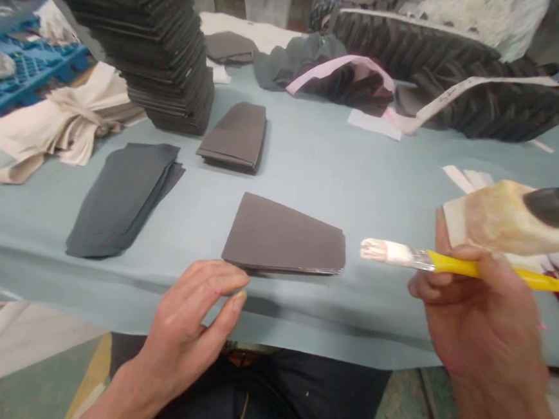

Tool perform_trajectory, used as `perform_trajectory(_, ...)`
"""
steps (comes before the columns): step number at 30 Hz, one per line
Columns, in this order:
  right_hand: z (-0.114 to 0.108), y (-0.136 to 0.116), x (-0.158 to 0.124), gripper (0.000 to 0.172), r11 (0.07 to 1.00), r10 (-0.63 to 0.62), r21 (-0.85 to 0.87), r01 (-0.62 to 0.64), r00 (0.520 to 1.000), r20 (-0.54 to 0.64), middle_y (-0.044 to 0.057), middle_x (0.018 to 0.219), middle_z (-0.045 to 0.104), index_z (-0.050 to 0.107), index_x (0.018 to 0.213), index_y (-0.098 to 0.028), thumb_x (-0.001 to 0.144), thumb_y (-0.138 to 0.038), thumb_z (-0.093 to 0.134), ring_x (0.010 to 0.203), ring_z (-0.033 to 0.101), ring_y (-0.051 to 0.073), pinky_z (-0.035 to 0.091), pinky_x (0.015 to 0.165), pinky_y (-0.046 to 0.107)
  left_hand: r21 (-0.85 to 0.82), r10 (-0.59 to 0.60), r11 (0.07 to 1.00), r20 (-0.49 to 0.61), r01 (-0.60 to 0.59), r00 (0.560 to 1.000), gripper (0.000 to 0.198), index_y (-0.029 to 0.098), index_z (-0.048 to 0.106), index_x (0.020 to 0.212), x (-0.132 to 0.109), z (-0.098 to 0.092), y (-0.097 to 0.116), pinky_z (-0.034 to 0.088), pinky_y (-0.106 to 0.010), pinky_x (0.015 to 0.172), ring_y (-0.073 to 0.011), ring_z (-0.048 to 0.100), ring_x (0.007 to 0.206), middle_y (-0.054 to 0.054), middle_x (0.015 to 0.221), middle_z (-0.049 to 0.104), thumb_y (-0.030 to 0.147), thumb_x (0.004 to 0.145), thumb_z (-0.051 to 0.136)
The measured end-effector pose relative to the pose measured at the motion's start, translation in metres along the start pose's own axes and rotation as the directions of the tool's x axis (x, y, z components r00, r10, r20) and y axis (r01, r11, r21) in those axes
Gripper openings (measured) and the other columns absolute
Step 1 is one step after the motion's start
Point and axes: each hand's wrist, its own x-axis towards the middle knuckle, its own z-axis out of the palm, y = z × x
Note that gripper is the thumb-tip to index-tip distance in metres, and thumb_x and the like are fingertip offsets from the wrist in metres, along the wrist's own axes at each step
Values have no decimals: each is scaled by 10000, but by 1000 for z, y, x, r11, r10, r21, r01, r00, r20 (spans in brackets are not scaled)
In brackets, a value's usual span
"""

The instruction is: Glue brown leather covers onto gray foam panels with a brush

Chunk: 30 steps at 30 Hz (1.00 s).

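Note:
My right hand (474, 315) grips a yellow-handled brush (449, 263) whose whitish bristles point left, just right of a thin stack of brown trapezoid pieces (282, 235) near the table's front edge. Fingers apart and holding nothing, my left hand (187, 331) hovers at the front edge with its fingertips close to that stack's near left corner. A glue-crusted container with a dark handle (515, 218) sits right behind the brush hand.
A tall leaning stack of dark pieces (152, 44) rises at the back left. A smaller brown stack (237, 135) and a dark grey pile (123, 197) lie on the pale blue table (359, 177). Cream cloth (58, 121) lies left; fanned dark pieces (463, 88) at the back right.

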Motion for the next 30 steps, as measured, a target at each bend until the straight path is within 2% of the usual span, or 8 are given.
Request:
perform_trajectory(1, 18, -1, -1, 237, 995, 66, 84, -63, 997, -41, -14, 664, 594, 688, 822, -286, 915, -496, 746, 505, 553, 135, 450, 420, 268, 23, 8, 1000, -2, -8, 1000, 239, 222, 678, 1170, 3, -1, -5, 595, -323, 988, -179, 748, 1042, -29, 1047, 790, 51, 1012, 624)
perform_trajectory(2, 34, -2, -2, 254, 986, 111, 126, -108, 994, -14, -18, 641, 597, 710, 845, -278, 904, -519, 768, 512, 579, 139, 469, 426, 256, 41, 20, 999, 1, -20, 1000, 232, 218, 677, 1175, 6, -2, -9, 585, -332, 1012, -184, 744, 1067, -34, 1072, 789, 56, 1016, 626)
perform_trajectory(5, 69, -2, 1, 334, 969, 152, 175, -176, 978, 140, -33, 609, 612, 713, 890, -254, 878, -569, 823, 510, 603, 134, 505, 447, 238, 72, 53, 996, 33, -55, 998, 204, 207, 669, 1183, 16, -2, -20, 548, -343, 1074, -186, 726, 1139, -45, 1140, 784, 73, 1036, 620)
perform_trajectory(9, 89, 4, 12, 394, 961, 199, 136, -239, 946, 254, -44, 603, 623, 675, 903, -248, 878, -612, 821, 501, 613, 131, 529, 465, 236, 78, 89, 992, 88, -96, 992, 172, 186, 668, 1194, 27, 5, -29, 524, -366, 1117, -205, 706, 1229, -59, 1216, 784, 102, 1062, 597)
perform_trajectory(13, 98, 11, 21, 392, 973, 210, 34, -229, 936, 284, -41, 619, 634, 672, 928, -252, 910, -629, 774, 503, 619, 131, 541, 462, 234, 76, 118, 989, 136, -129, 984, 166, 166, 686, 1202, 35, 10, -37, 563, -430, 1087, -258, 713, 1229, -84, 1246, 789, 141, 1082, 575)
perform_trajectory(20, 114, 8, 37, 359, 999, -5, -30, 14, 955, 295, -16, 691, 697, 775, 938, -245, 878, -587, 868, 543, 639, 125, 564, 491, 232, 76, 116, 988, 182, -132, 976, 211, 131, 712, 1197, 49, 17, -34, 609, -477, 1097, -294, 715, 1262, -105, 1304, 785, 164, 1092, 532)
perform_trajectory(25, 127, 6, 47, 248, 965, -162, -134, 227, 911, 379, -11, 728, 720, 821, 996, -283, 948, -526, 832, 639, 677, 122, 595, 586, 234, 154, 75, 983, 180, -104, 981, 225, 140, 715, 1187, 51, 28, -37, 636, -499, 1081, -313, 712, 1275, -104, 1337, 782, 205, 1098, 519)
perform_trajectory(30, 136, 5, 57, 282, 900, -176, -289, 325, 880, 442, -4, 699, 709, 843, 975, -323, 950, -599, 795, 613, 659, 123, 533, 517, 228, 141, 46, 986, 259, -85, 965, 250, 144, 721, 1179, 48, 29, -43, 651, -504, 1064, -320, 715, 1272, -114, 1343, 781, 233, 1108, 498)
